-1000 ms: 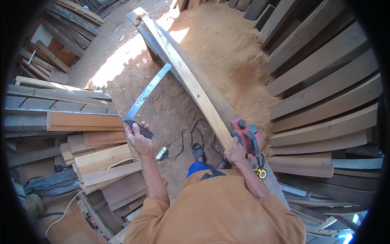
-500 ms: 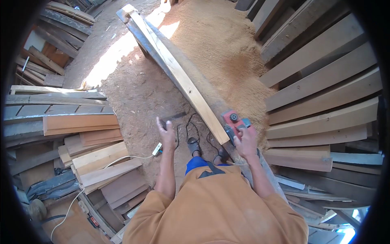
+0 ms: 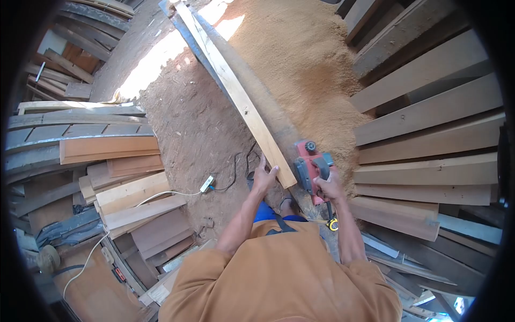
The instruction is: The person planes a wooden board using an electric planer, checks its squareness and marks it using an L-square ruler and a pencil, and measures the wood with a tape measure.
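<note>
A long pale wooden board [image 3: 246,111] with a dark knot lies on a narrow grey bench [image 3: 273,115]. My left hand [image 3: 262,180] grips the left edge near the board's close end, its thumb on the top face and its fingers partly hidden along the side. To the right of that end, a red electric planer [image 3: 303,165] rests on the bench, apart from the board. My right hand [image 3: 330,187] is closed around the planer's dark rear handle. Just below the planer sits a yellow tape measure [image 3: 333,224].
Sawdust [image 3: 300,53] is heaped beyond the bench. Stacked planks [image 3: 424,174] line the right side, and more lumber [image 3: 134,193] lies at left. A white power strip [image 3: 207,184] and dark cord [image 3: 234,170] lie on the ground near my feet.
My left hand has moved right from open air onto the board. The right hand has closed around the planer's handle. A dark blurred object near the left hand no longer shows there.
</note>
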Available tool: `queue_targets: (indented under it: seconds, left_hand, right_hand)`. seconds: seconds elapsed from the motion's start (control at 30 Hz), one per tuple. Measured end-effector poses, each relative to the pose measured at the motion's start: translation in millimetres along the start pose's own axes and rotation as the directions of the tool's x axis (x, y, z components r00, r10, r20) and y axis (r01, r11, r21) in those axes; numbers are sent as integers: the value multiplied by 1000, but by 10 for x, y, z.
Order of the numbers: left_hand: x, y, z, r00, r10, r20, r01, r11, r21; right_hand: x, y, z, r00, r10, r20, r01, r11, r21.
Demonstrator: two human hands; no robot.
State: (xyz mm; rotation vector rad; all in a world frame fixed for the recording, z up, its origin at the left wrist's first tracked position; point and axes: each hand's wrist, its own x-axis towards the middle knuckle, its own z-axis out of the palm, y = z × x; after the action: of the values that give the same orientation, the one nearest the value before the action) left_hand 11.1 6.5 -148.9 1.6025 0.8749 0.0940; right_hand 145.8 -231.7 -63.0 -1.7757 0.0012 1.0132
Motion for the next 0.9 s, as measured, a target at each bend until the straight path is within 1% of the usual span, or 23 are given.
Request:
queue_targets:
  seconds: [0.07,0.1,0.17,0.2,0.27,0.3,0.33,0.37,0.47,0.57,0.6,0.67,0.73,0.77,0.83,0.87,0.9]
  left_hand:
    - [4,-172,14,997,71,25,-69,996,-50]
    - [-27,-186,4,998,37,57,-37,999,-8]
    - [-136,-185,-72,993,-35,115,26,996,81]
    - [-207,-150,-104,979,-129,157,135,990,-26]
    - [-312,-62,-131,919,-284,272,348,910,-226]
    - [-338,-115,-119,906,-301,298,379,891,-250]
    - [-362,-179,-129,890,-319,327,411,871,-268]
    - [-384,-241,-124,871,-338,356,445,850,-283]
    - [-405,-333,-63,862,-377,339,475,835,-278]
    - [-415,-365,-54,838,-436,329,526,805,-273]
    - [-403,-412,-47,842,-422,335,519,801,-298]
    - [-379,-542,-18,850,-394,349,508,789,-346]
    - [-397,-541,1,854,-402,332,515,749,-417]
    - [-404,-538,1,855,-406,322,516,728,-451]
    - [-359,-806,50,880,-333,337,465,747,-475]
    - [-332,-953,91,892,-292,344,436,756,-489]
    - [-334,-947,107,891,-313,328,441,766,-468]
  right_hand:
    - [-108,-104,-4,995,-100,-6,100,995,20]
    - [-166,-185,-20,988,-154,-11,154,988,27]
    - [-396,-537,-49,996,-90,10,90,996,1]
    - [-502,-660,-34,998,-55,18,55,998,-10]
    - [-605,-724,38,995,-89,44,86,994,66]
    - [-644,-761,64,992,-108,58,102,990,101]
    - [-690,-817,108,992,-103,77,99,993,57]
    - [-684,-760,147,989,-102,106,97,994,51]
    - [-687,-627,273,978,-76,194,69,997,42]
    - [-816,-552,342,961,-66,269,70,997,-7]
    - [-835,-485,340,952,-94,290,126,988,-94]
    - [-822,-153,396,950,-178,257,216,968,-125]
    - [-842,-226,436,938,-260,231,313,921,-231]
    - [-788,-222,487,936,-283,210,329,914,-238]
    - [-682,-212,588,931,-325,166,359,898,-254]
    - [-614,-266,636,935,-312,167,347,900,-264]
    - [-514,-379,707,939,-300,169,338,901,-274]
